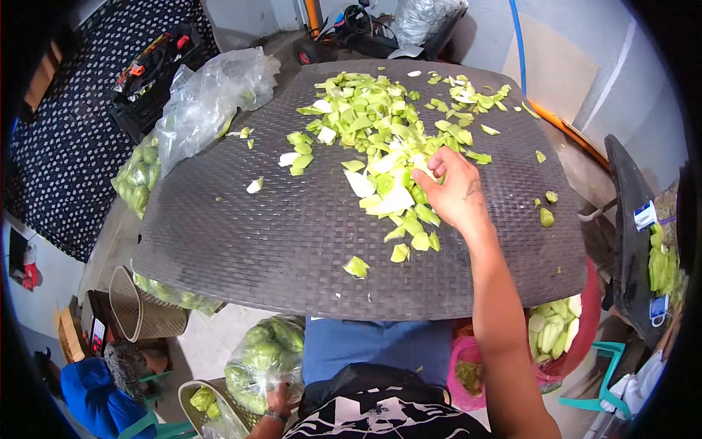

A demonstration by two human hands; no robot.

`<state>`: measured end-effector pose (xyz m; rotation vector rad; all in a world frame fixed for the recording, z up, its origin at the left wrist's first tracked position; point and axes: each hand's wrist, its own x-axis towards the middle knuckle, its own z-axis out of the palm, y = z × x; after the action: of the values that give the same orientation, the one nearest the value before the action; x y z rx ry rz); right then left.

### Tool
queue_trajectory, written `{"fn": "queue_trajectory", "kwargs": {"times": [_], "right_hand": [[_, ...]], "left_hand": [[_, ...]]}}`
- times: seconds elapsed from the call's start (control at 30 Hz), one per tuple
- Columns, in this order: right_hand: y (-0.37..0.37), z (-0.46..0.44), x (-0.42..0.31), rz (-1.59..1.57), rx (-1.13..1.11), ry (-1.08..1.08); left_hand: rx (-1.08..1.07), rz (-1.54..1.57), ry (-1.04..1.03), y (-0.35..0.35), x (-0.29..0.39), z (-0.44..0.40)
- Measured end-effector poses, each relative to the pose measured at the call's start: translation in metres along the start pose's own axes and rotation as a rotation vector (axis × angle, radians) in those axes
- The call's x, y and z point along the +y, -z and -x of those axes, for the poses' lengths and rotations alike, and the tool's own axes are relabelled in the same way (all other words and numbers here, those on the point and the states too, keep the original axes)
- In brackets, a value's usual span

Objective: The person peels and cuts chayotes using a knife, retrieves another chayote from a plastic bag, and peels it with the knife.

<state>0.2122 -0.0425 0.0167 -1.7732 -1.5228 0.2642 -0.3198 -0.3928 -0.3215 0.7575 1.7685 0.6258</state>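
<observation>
Many cut pieces of a pale green vegetable lie in a heap across the dark woven-pattern table. My right hand reaches over the table to the heap's right edge, its fingers curled against the pieces; what they grip is too small to make out. Below the table's front edge, at the lower left, my left hand is at a clear plastic bag of whole green vegetables. The bag partly hides its fingers.
Another clear bag hangs over the table's left edge. Beneath the right side stand a red tub of cut pieces and a pink bag. Lower left are a beige basket and a black crate farther up.
</observation>
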Motion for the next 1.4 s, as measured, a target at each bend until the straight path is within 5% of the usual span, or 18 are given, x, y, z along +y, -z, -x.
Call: {"fn": "queue_trajectory", "kwargs": {"times": [0.07, 0.13, 0.2, 0.27, 0.47, 0.67, 0.73, 0.8, 0.87, 0.93, 1.0, 1.13, 1.27, 1.4], "right_hand": [[-0.003, 0.002, 0.003, -0.018, -0.002, 0.001], [-0.003, -0.001, 0.005, -0.019, -0.005, 0.007], [-0.005, -0.001, 0.006, -0.017, -0.025, 0.002], [-0.004, -0.001, 0.003, -0.013, -0.035, -0.015], [-0.003, -0.001, 0.002, 0.000, -0.037, -0.029], [-0.007, 0.004, 0.002, 0.000, -0.047, -0.001], [-0.005, 0.001, -0.001, 0.007, -0.042, 0.002], [-0.005, 0.003, -0.001, 0.000, -0.045, 0.013], [-0.005, 0.002, -0.001, 0.002, -0.043, 0.024], [-0.004, 0.001, -0.001, -0.001, -0.023, 0.041], [-0.006, 0.004, -0.003, -0.017, -0.025, 0.034], [-0.005, 0.001, -0.002, -0.026, -0.024, 0.014], [-0.009, 0.003, 0.001, 0.004, -0.007, 0.026], [-0.011, 0.001, 0.005, 0.004, -0.062, 0.001]], "left_hand": [[0.193, 0.350, 0.326, -0.003, 0.006, -0.007], [0.320, 0.602, 0.376, -0.022, 0.037, -0.004], [0.308, 0.345, 0.218, -0.021, 0.023, -0.004], [0.433, 0.689, 0.384, -0.030, 0.035, -0.007], [0.288, 0.837, 0.372, -0.016, 0.030, -0.003], [0.041, -0.315, -0.199, 0.036, -0.082, -0.037], [0.151, 0.003, -0.026, 0.018, -0.047, -0.037], [0.299, 0.923, 0.450, 0.000, 0.006, -0.010], [0.002, -0.468, -0.144, 0.022, 0.010, 0.010], [-0.020, -0.738, -0.231, 0.025, 0.017, 0.019], [0.236, 0.109, 0.195, 0.015, 0.027, 0.032], [0.484, -0.835, 0.012, -0.008, 0.076, 0.065], [0.384, -0.791, -0.050, -0.002, 0.066, 0.073], [0.472, -0.982, -0.522, -0.005, 0.120, 0.098]]}}
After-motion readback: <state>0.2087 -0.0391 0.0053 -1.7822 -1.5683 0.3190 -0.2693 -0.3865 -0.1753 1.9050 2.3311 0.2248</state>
